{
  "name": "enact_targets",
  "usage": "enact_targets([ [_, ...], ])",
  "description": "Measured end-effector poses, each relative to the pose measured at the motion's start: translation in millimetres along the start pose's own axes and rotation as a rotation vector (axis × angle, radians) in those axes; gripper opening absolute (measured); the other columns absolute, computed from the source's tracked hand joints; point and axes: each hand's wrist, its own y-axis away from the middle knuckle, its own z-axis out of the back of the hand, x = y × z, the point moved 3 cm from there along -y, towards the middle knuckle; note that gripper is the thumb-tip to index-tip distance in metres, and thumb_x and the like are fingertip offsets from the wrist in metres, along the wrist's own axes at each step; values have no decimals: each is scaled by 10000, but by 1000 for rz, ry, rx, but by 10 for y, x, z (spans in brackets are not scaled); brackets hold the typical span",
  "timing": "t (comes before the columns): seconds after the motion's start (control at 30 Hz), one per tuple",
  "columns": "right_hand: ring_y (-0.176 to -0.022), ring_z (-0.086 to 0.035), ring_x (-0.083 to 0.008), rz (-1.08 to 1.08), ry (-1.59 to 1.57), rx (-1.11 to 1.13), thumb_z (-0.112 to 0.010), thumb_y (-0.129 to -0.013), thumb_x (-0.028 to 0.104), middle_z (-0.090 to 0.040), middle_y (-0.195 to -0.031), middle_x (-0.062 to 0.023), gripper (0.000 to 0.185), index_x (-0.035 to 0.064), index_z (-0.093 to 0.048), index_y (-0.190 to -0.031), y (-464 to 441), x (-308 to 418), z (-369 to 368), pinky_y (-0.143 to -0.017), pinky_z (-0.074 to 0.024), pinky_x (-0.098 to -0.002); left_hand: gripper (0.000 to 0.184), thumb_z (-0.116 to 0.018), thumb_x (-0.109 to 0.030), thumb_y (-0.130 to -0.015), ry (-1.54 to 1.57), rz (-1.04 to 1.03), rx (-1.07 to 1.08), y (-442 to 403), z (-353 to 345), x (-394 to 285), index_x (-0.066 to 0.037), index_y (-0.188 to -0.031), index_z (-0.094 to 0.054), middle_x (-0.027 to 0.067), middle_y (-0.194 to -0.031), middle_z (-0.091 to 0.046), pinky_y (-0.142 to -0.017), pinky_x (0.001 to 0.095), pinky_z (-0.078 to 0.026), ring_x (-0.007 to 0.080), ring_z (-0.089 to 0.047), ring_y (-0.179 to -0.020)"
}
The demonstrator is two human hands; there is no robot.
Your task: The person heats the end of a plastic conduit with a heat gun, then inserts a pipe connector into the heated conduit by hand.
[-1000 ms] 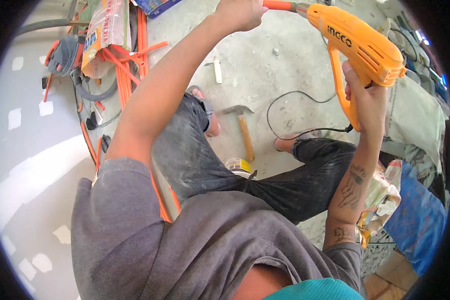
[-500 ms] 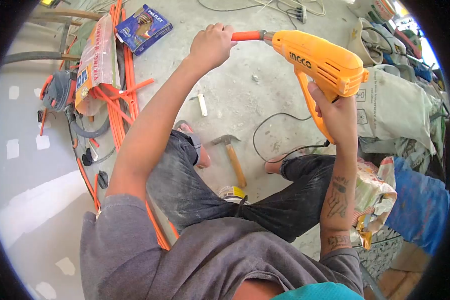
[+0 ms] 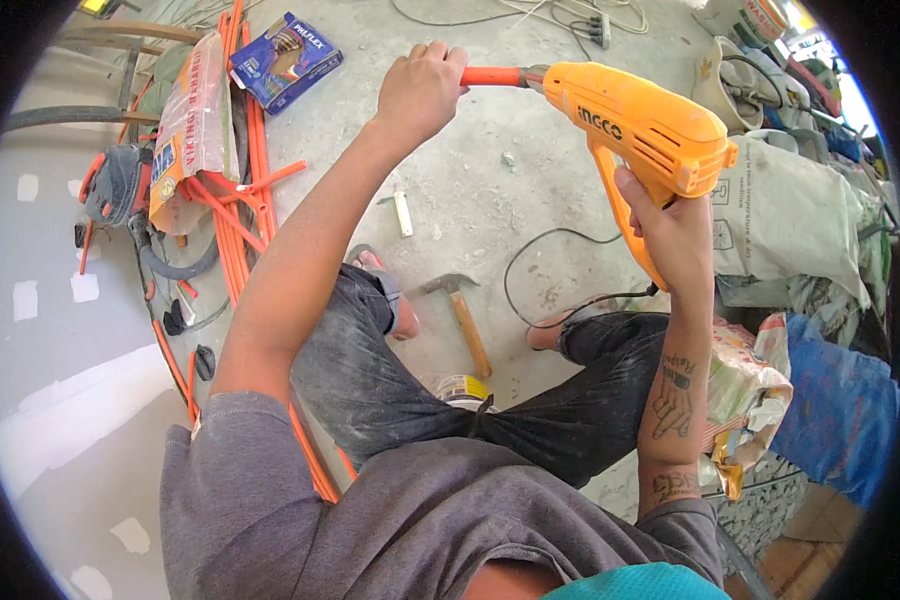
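Note:
My right hand is wrapped round the handle of a yellow heat gun marked INGCO. Its metal nozzle points left and meets the end of an orange pipe; whether the pipe sits over the nozzle or just at its mouth I cannot tell. My left hand is closed round the other end of that pipe, its fingers hiding the grip. A black cord runs from the heat gun's base down to the floor.
A claw hammer and a white-handled tool lie on the concrete floor. To the left are long orange pipes, a sack and a blue Philflex box. Filled bags crowd the right side. A bucket is between my legs.
Both hands hold nearly the same positions, with the pipe still at the nozzle. The heat gun has shifted only very slightly.

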Motion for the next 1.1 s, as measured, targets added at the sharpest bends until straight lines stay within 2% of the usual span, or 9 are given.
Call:
enact_targets([
  [0.3,-890,-697,-149,18,-56,4,-753,-867,232,-749,-968,-90,356,-5,-695,-1126,-2,-6,10,-803,-527,-314,323,-718,-255,-876,22,169,267,-43,117,-60,-56,-1073,-558,136,-1000,-656,-752,436,-551,330,-676,-948],
  [0.57,-866,-695,-158,55,-88,-25,-755,-868,230,-747,-944,-85,344,-10,-694,-1108,-5,-30,13,-787,-526,-322,335,-565,-185,-959,437,248,281,146,-353,-74,77,-1153,-487,341,-1144,-544,-887,522,-503,496,-603,-992],
  [0.6,-866,-695,-158,62,-90,-32,-755,-868,230,-747,-944,-85,344,-10,-694,-1108,-7,-33,7,-787,-526,-322,365,-581,-208,-962,451,258,235,165,-359,-105,79,-1153,-462,345,-1065,-596,-847,526,-510,496,-623,-951],
  [0.67,-572,-538,-58,108,-55,-38,-743,-890,196,-619,-748,6,288,5,-659,-1090,-6,-26,-8,-527,-453,-236,372,-586,-214,-963,497,287,328,154,-409,-104,77,-1151,-450,345,-1006,-617,-819,529,-512,496,-634,-918],
  [0.8,-580,-540,-63,91,-89,-40,-749,-888,203,-619,-767,5,311,7,-650,-1108,9,1,-24,-529,-453,-236,369,-610,-227,-963,569,330,335,142,-434,-148,57,-1115,-431,331,-856,-656,-734,544,-510,502,-655,-836],
  [0.87,-829,-679,-138,61,-84,-44,-750,-879,224,-744,-911,-74,315,7,-700,-1103,17,41,-21,-765,-525,-321,366,-615,-226,-961,594,346,307,128,-408,-159,53,-1108,-431,334,-864,-654,-728,545,-509,504,-653,-839],
  [1.0,-817,-672,-125,49,-107,-41,-751,-880,217,-740,-899,-67,312,5,-699,-1103,15,32,-41,-754,-523,-309,352,-624,-201,-956,602,331,252,111,-369,-183,49,-1098,-422,337,-832,-647,-712,555,-504,510,-650,-830],
  [1.07,-597,-537,-59,95,-119,-41,-746,-897,210,-614,-795,4,324,11,-635,-1126,4,-5,-58,-544,-458,-234,345,-625,-194,-955,591,327,245,104,-341,-189,47,-1094,-420,337,-824,-645,-710,557,-503,512,-648,-828],
  [1.1,-597,-537,-59,96,-118,-40,-746,-897,210,-614,-795,4,324,11,-635,-1126,4,-4,-57,-544,-458,-234,338,-627,-187,-953,589,321,227,100,-327,-187,46,-1084,-421,336,-818,-644,-708,557,-502,513,-646,-824],
])
